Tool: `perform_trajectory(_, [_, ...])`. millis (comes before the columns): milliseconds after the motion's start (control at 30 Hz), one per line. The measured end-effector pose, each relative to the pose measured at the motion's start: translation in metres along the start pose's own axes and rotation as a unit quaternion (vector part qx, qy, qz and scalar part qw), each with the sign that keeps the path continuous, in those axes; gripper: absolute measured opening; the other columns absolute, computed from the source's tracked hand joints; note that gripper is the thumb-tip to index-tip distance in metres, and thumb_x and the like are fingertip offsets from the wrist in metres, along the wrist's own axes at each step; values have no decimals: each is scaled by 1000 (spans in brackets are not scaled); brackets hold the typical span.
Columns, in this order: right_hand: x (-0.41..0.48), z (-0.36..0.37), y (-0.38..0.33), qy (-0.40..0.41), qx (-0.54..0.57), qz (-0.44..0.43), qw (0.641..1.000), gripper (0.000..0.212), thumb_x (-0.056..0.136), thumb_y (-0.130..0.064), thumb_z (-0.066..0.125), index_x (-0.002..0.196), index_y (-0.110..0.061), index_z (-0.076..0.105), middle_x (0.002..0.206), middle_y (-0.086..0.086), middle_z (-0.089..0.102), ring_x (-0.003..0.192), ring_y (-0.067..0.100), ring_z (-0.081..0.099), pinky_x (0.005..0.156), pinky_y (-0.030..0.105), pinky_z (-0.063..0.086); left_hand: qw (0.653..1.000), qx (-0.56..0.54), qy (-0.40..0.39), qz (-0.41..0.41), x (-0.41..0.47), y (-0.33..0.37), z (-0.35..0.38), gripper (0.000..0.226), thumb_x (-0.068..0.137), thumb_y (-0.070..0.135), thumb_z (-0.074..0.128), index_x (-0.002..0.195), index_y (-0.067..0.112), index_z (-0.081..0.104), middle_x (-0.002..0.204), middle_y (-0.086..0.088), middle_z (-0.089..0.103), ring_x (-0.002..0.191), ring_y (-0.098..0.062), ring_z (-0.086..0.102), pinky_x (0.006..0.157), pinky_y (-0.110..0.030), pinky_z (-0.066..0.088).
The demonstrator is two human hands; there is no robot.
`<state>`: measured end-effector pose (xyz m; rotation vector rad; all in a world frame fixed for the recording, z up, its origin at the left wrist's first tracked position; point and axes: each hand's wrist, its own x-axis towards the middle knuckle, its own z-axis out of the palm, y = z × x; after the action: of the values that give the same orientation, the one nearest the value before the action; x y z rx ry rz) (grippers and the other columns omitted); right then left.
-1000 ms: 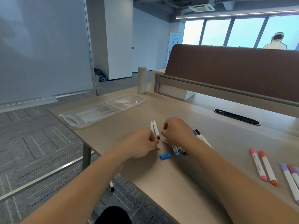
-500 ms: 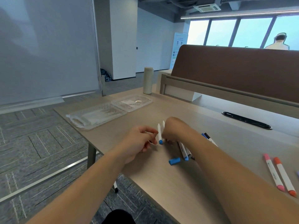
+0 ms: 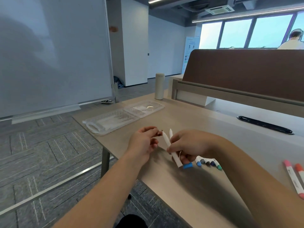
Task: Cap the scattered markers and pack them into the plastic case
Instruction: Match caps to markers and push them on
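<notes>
Above the counter [image 3: 213, 124], the right hand [image 3: 192, 145] curls its grip round two white markers [image 3: 165, 139], the left hand [image 3: 143, 142] pinches a brown cap [image 3: 159, 133] beside one tip: capping step, next likely requiring axial alignment.

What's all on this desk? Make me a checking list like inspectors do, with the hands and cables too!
surface: pale wooden desk, shadowed near the arms.
job's things: plastic case lying open; two white markers; loose blue cap; row of markers partly under the right forearm; pink marker and orange marker far right.
clutter: white bottle standing at the far edge.
grippers: left hand pinches a brown piece, likely a cap; right hand grips the two white markers.
cables: nothing seen; only a black cable slot.
surroundings: whiteboard, brown divider, carpet, a person by the windows.
</notes>
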<state>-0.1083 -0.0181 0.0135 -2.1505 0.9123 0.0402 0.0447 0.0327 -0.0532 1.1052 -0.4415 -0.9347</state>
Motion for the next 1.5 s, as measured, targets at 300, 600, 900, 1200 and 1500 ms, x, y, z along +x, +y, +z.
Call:
perform_trajectory(300, [6, 4, 1, -27, -39, 10, 999, 26, 89, -23, 62, 100, 0, 69, 68, 11, 65, 54, 18, 56, 54, 27, 45, 999, -3, -11, 30, -6, -2, -1, 16, 95, 3, 57, 111, 2, 59, 78, -12, 73, 46, -12, 49, 39, -19, 41])
perform_trajectory(600, [8, 5, 2, 24, -66, -14, 997, 24, 92, -26, 63, 97, -3, 71, 61, 5, 60, 53, 19, 50, 60, 29, 45, 995, 67, -31, 71, -8, -9, 0, 6, 95, 4, 58, 100, 6, 60, 80, -13, 71, 47, -14, 48, 40, -21, 38])
perform_trajectory(900, [15, 11, 1, 103, -131, -65, 984, 24, 93, -32, 62, 90, -11, 74, 76, 4, 67, 67, 16, 57, 69, 33, 48, 993, 66, -15, 97, -9, -9, 2, 7, 97, 5, 54, 100, 6, 60, 83, -12, 74, 46, -13, 46, 45, -24, 36])
perform_trajectory(1200, [21, -8, 19, 170, -144, 13, 975, 25, 86, -27, 66, 85, -3, 73, 79, 15, 70, 61, 17, 54, 63, 31, 45, 959, 260, -6, 111, -4, -15, 19, 24, 97, 14, 52, 112, 26, 68, 89, -3, 70, 50, -10, 49, 42, -18, 38])
perform_trajectory(1500, [40, -8, 39, 198, -226, 136, 944, 19, 91, -22, 64, 79, -12, 54, 76, 4, 52, 70, 17, 52, 62, 26, 40, 877, 472, -9, 92, 11, -16, 29, 18, 90, 28, 61, 105, 18, 56, 94, -5, 66, 62, -21, 66, 66, -35, 57])
